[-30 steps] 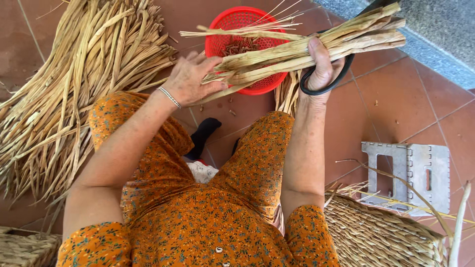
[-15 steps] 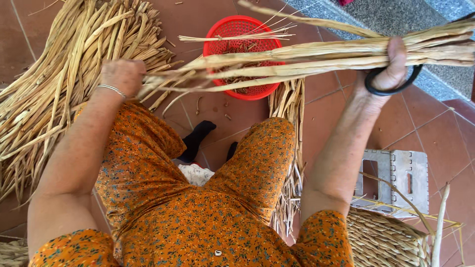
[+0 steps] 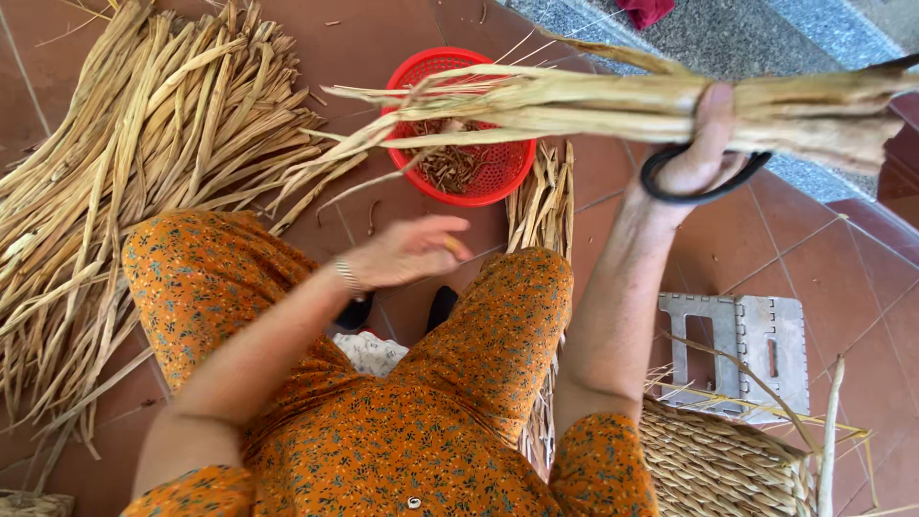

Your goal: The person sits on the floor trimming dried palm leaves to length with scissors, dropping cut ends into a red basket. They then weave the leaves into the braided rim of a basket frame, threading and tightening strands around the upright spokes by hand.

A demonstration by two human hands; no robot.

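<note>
Sprawling over the tiled floor on the left lies a heap of dried stalks [image 3: 124, 191]. A bundle of stalks [image 3: 613, 101] hangs above the red basket [image 3: 459, 124] — the right hand [image 3: 704, 144] grips it, scissors [image 3: 694, 187] looped below. The left hand [image 3: 407, 251] hovers loosely open over the knee — empty.

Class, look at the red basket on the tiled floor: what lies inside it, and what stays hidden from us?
Inside the red basket lie short brownish dry scraps. The bundle of dried stalks, gripped in the right hand, crosses above it and covers its far part, so anything there cannot be seen.
</note>
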